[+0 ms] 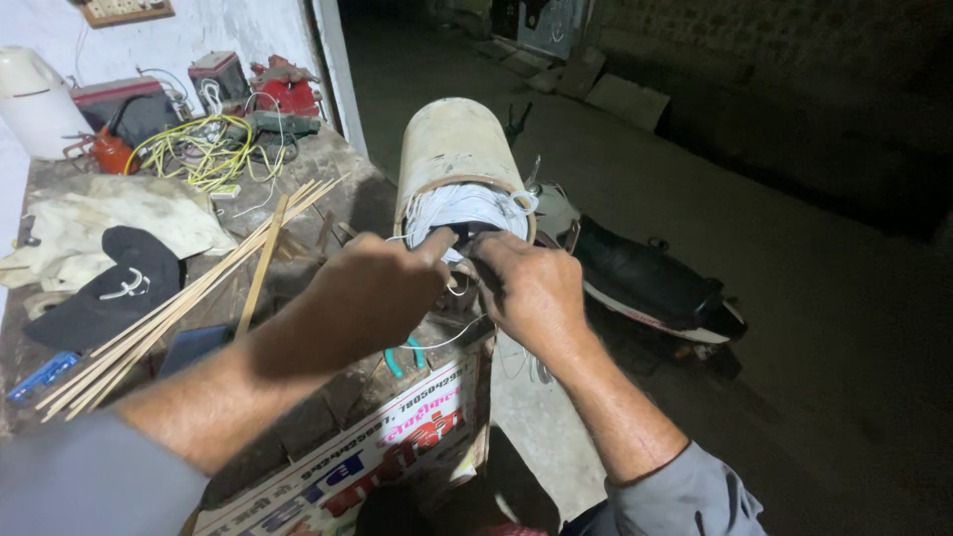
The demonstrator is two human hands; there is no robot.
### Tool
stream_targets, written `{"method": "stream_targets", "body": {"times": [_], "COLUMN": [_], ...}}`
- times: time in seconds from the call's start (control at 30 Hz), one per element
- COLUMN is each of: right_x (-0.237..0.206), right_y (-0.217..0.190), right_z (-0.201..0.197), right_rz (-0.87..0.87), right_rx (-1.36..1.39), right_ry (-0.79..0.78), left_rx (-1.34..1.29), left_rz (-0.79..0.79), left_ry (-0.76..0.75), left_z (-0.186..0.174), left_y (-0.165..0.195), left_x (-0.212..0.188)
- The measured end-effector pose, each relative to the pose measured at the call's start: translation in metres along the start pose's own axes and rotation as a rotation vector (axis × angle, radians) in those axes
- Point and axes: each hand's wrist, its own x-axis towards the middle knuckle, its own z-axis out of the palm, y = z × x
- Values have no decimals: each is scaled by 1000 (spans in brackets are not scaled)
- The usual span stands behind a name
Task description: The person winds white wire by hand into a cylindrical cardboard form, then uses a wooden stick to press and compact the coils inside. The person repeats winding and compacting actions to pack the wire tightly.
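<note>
cylinder [452, 144]: cream, lying on worktop [328, 169], open end stuffed with white wire [467, 208]
left hand [372, 293]: pinching wire
right hand [531, 288]: gripping wire

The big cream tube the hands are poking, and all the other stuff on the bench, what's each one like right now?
Cream cylinder: lying on its side, open end packed with white wire.
White wire: coiled inside, loose strands hanging out.
Left hand: fingers pushed into the open end.
Right hand: fingers at the same opening.
Wooden sticks: lying in a loose bundle.
Yellow wire: tangled heap.
Black cap: lying flat.
</note>
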Motion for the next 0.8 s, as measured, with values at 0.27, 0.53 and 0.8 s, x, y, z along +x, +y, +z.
{"method": "stream_targets", "body": {"times": [0.27,0.53,0.8], "right_x": [0,-1,-25], "right_y": [1,4,-12], "right_z": [3,3,-33], "right_rz": [22,21,-113], "right_rx": [-90,-99,43], "right_ry": [-26,-11,117], "left_rx": [-24,34,-305], "left_rz": [-95,-103,-296], "left_ry": [-420,-402,-361], "left_z": [-3,4,-25], "left_y": [14,33,36], "left_x": [-1,1,-12]}}
